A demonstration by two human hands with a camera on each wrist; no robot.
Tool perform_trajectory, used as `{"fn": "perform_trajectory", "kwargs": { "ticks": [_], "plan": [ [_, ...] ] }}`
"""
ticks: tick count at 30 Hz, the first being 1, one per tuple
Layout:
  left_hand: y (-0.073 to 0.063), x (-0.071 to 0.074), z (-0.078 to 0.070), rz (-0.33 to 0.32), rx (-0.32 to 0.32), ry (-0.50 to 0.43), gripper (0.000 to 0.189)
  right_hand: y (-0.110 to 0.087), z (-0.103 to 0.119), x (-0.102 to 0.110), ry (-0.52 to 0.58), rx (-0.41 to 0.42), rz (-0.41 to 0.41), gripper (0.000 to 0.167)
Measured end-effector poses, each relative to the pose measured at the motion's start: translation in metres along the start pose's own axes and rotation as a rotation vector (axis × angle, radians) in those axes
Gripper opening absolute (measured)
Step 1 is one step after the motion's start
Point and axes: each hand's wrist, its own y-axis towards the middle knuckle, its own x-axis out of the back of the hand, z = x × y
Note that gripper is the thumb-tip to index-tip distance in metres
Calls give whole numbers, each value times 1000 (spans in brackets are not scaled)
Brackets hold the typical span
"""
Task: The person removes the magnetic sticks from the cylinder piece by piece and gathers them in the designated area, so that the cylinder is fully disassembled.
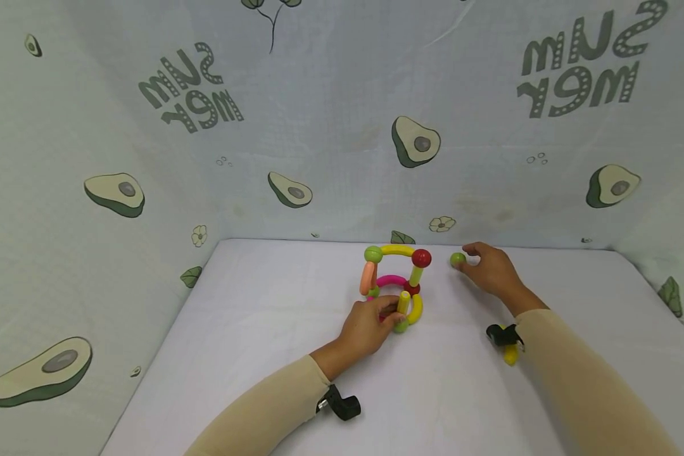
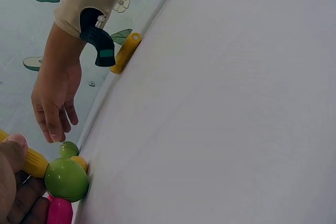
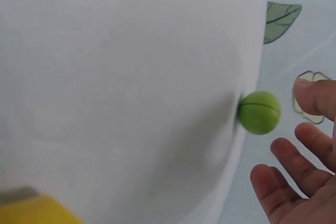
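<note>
My left hand [image 1: 367, 326] pinches a straight yellow rod [image 1: 403, 302] between thumb and fingers. The rod stands on a green ball [image 1: 401, 327] at the near corner of a toy frame of balls and rods. Its other parts include a red ball [image 1: 421, 258], a green ball [image 1: 373, 254], a curved yellow rod [image 1: 397, 250] and an orange rod [image 1: 367, 278]. In the left wrist view, a pink rod [image 2: 60, 211] joins the near green ball. To the right, a loose green ball [image 3: 260, 113] lies by my right hand [image 3: 302, 182], whose fingers are spread and apart from it.
Another yellow piece [image 1: 510, 354] lies on the white table [image 1: 262, 291], partly hidden beneath the right wrist camera [image 1: 501, 335]. A cloth wall [image 1: 342, 126] printed with avocados rises behind the table's far edge, close past the loose ball.
</note>
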Motion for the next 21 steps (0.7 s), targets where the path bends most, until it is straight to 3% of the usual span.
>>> {"fn": "perform_trajectory", "kwargs": {
  "ticks": [9,17,21],
  "plan": [
    [0,1,1,-4,-3,-4,39,-30,23,7,-13,90,-38,54],
    [-1,2,0,0,-2,-6,40,-60,39,4,5,114,-45,42],
    [-1,2,0,-2,-5,-6,40,-76,50,2,23,187,-50,36]
  ]
}}
